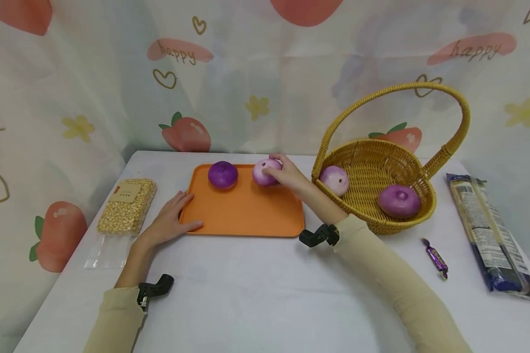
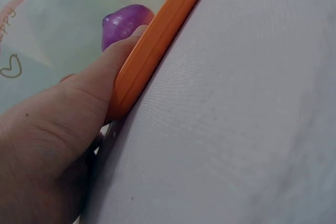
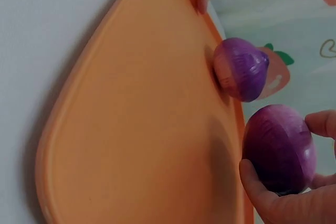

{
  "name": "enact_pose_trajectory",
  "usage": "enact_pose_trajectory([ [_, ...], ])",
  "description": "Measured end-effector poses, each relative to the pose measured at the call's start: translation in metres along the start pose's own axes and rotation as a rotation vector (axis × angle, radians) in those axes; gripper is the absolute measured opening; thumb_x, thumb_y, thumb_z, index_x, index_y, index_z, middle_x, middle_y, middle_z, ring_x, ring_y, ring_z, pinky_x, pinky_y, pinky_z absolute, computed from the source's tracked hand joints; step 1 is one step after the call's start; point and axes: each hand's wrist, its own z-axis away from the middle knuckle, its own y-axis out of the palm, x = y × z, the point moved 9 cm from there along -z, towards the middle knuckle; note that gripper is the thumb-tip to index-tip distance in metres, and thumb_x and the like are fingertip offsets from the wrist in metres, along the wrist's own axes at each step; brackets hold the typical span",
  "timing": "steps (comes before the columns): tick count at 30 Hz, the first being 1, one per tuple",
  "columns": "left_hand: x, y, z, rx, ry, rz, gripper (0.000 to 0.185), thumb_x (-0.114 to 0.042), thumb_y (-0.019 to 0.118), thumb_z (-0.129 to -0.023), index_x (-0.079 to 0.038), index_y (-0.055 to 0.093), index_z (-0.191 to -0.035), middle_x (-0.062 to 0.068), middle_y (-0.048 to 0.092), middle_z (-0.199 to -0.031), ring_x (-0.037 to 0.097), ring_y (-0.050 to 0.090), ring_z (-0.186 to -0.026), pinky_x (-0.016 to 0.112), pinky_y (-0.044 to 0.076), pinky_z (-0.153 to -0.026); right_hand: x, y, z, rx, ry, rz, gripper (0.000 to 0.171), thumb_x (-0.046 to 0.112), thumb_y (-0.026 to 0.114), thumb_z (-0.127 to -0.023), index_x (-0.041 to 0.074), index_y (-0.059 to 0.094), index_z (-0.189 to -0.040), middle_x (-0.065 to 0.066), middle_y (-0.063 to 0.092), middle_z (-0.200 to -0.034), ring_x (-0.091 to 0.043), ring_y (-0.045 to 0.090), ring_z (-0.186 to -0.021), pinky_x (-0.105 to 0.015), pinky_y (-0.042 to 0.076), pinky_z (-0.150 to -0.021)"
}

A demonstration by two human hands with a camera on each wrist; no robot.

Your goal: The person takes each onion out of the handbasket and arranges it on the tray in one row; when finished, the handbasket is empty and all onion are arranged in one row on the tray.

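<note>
My right hand [image 1: 287, 174] pinches a pale purple onion [image 1: 265, 172] between thumb and fingers over the back right of an orange tray [image 1: 243, 211]. In the right wrist view this onion [image 3: 278, 148] appears raised off the tray, above a shadow. A darker purple onion [image 1: 223, 175] sits on the tray, left of it. My left hand [image 1: 170, 220] rests on the tray's left edge, its thumb and fingers spread and fairly straight; part of it is hidden in the left wrist view. Two more onions, one pale [image 1: 334, 180] and one purple [image 1: 399, 201], lie in a wicker basket [image 1: 357, 152].
The basket's tall handle [image 1: 402, 87] arches up beside my right forearm. At left lies a bag of yellow kernels [image 1: 128, 206]. A purple-wrapped candy [image 1: 435, 258] and a long dark-blue printed packet [image 1: 490, 235] lie at right. A patterned curtain [image 1: 265, 73] hangs behind the table.
</note>
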Motion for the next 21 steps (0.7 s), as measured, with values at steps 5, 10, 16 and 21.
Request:
enact_pose_trajectory([
  [5,0.002,0.001,0.000,0.000,-0.007,0.000,0.098,-0.054,0.072,-0.080,-0.011,0.025,-0.154,0.018,0.014,-0.163,0.039,0.010,-0.151,0.063,0.014,-0.118,-0.008,0.000,-0.006,0.010,0.024,-0.048,0.066,0.017,0.059,-0.094,0.007,0.026,-0.151,-0.022,0.031,-0.152,-0.036,0.045,-0.133,-0.048,0.049,-0.102],
  [10,0.002,0.002,0.000,0.001,-0.006,0.007,0.098,-0.054,0.072,-0.080,-0.011,0.025,-0.154,0.019,0.014,-0.162,0.039,0.010,-0.150,0.063,0.014,-0.118,-0.012,-0.001,-0.007,0.011,0.032,-0.042,0.065,0.016,0.058,-0.095,0.006,0.026,-0.150,-0.022,0.029,-0.153,-0.036,0.044,-0.134,-0.049,0.048,-0.102],
  [16,0.001,0.001,0.000,-0.002,0.007,0.007,0.097,-0.052,0.073,-0.080,-0.011,0.025,-0.154,0.019,0.015,-0.162,0.039,0.010,-0.150,0.063,0.014,-0.118,-0.014,0.000,-0.008,0.025,0.032,-0.014,0.064,0.018,0.056,-0.095,0.007,0.025,-0.150,-0.022,0.029,-0.153,-0.035,0.043,-0.134,-0.048,0.048,-0.104],
  [21,0.001,0.001,0.001,-0.009,0.016,0.002,0.097,-0.051,0.073,-0.081,-0.011,0.025,-0.154,0.019,0.016,-0.162,0.039,0.011,-0.150,0.063,0.014,-0.118,-0.012,0.000,-0.008,0.024,-0.004,0.068,0.065,0.020,0.056,-0.096,0.006,0.025,-0.151,-0.022,0.032,-0.153,-0.034,0.043,-0.134,-0.049,0.046,-0.105],
])
